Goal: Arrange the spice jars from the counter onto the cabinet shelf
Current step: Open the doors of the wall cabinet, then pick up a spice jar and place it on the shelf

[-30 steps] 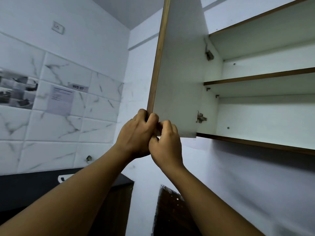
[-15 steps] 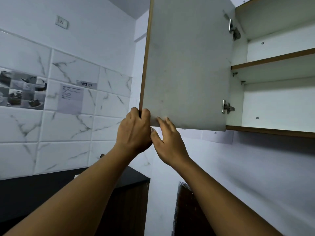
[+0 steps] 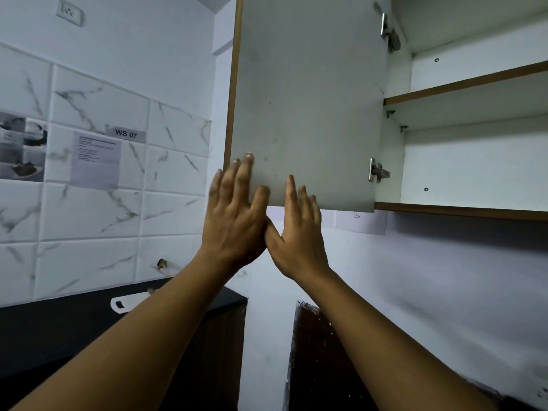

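The wall cabinet's door (image 3: 308, 93) stands swung wide to the left, its pale inner face toward me. My left hand (image 3: 234, 215) is at the door's lower left corner with its fingers straight and spread over the panel. Beside it, my right hand (image 3: 296, 229) also has straight fingers reaching the door's bottom edge. The two thumbs touch. Inside the cabinet, the lower shelf (image 3: 462, 209) and the upper shelf (image 3: 465, 87) hold nothing that I can see. No spice jars are in view.
A tiled wall with a "WS 07" label (image 3: 130, 133) and a taped paper sheet is at the left. Below runs a dark counter (image 3: 53, 324) with a white flat utensil (image 3: 130, 301) on it. Two door hinges (image 3: 377, 173) sit by the cabinet side.
The door has swung further open to the left. Both hands let go of its lower corner and their fingers straightened against the panel.
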A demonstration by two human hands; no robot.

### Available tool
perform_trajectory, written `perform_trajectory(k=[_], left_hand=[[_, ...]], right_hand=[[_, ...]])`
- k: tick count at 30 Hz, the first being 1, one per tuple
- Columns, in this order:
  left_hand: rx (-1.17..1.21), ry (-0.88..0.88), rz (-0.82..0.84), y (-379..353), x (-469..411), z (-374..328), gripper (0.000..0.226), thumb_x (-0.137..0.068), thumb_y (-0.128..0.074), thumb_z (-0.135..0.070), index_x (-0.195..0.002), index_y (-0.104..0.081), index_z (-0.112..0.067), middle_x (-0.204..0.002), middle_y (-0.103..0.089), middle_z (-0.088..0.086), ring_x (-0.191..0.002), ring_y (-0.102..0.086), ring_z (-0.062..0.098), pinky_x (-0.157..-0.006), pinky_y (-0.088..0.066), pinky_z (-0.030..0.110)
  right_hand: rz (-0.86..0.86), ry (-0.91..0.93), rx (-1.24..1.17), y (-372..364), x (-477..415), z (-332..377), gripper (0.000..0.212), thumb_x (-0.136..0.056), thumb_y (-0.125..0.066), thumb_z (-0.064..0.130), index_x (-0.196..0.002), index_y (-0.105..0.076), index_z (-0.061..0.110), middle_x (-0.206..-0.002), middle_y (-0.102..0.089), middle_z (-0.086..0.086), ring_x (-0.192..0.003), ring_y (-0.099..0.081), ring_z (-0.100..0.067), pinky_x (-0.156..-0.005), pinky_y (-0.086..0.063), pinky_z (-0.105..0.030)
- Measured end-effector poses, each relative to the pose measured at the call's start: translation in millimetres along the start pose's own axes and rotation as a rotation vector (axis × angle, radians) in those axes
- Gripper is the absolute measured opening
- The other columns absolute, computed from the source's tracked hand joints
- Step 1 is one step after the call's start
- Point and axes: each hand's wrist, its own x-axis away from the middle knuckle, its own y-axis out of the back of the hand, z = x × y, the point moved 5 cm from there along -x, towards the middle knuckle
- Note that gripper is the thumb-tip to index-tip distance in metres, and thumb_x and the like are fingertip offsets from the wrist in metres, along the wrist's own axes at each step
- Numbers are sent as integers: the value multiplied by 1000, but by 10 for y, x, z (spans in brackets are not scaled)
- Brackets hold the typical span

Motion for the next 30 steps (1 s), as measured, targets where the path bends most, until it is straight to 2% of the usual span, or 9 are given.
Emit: perform_trajectory(k=[2,4,6,10,14,16,22,25,30], left_hand=[[74,-88,-5,-36,86,-190,26,-76,-52,-13,-97,-62,-2,-138,-43,30,-127,-42,46,-102,-36,54],[141,-83,41,-126,273,-361,30,-74,-60,-11,-102,-62,-1,-138,-43,29,-128,-42,45,-101,-38,53],[183,-41,150,-262,566,-529,44,-69,-69,-12,-111,-60,0,-141,-39,29,-131,-37,45,-102,-36,53],[292,-55,371,-468,1382,-887,62,-73,-67,-25,-128,-51,-1,-146,-30,29,-136,-29,43,-107,-32,51],[399,-83,629,-539,2351,-1278,64,-83,-51,-37,-138,-41,-8,-149,-22,29,-138,-25,44,-109,-24,48],[427,-56,761,-536,2783,-1420,68,-84,-53,-45,-141,-38,-10,-151,-19,28,-138,-23,43,-108,-21,46],[558,12,1031,-462,3706,-1798,76,-82,-60,-45,-144,-29,-13,-154,-8,26,-141,-15,42,-110,-26,52],[616,99,1184,-426,4062,-1947,81,-83,-59,-45,-147,-20,-14,-155,2,22,-143,-6,39,-114,-22,50],[708,113,1376,-356,4506,-2242,88,-83,-57,-49,-148,-7,-16,-156,11,18,-144,-2,35,-115,-21,46]], right_hand=[[-30,7,-14,51,127,-94,74,-93,-43,41,-148,6,33,-160,-1,-1,-146,5,-22,-115,-9,-33],[-21,-8,-8,52,352,-248,74,-94,-42,38,-148,7,32,-160,2,2,-146,8,-19,-111,-3,-27],[19,-36,38,10,677,-443,73,-94,-41,36,-149,6,30,-160,5,2,-146,10,-17,-110,0,-25],[188,-87,111,-84,1546,-797,71,-92,-37,40,-150,1,25,-160,5,-3,-145,14,-19,-115,-2,-34],[392,-228,208,-145,2512,-1174,72,-94,-38,44,-150,1,21,-159,6,-8,-145,15,-23,-115,-1,-35],[463,-296,250,-143,2948,-1348,73,-94,-39,44,-150,1,21,-159,5,-9,-144,18,-25,-116,-2,-38],[659,-519,315,-91,3971,-1755,80,-91,-46,45,-150,0,16,-158,4,-15,-143,18,-31,-117,-1,-45],[737,-576,356,-58,4316,-1890,83,-88,-47,50,-149,0,18,-158,1,-16,-143,16,-34,-117,-4,-46],[900,-679,384,57,4786,-1995,93,-81,-51,58,-149,-2,20,-158,1,-17,-143,17,-35,-116,-5,-47]])
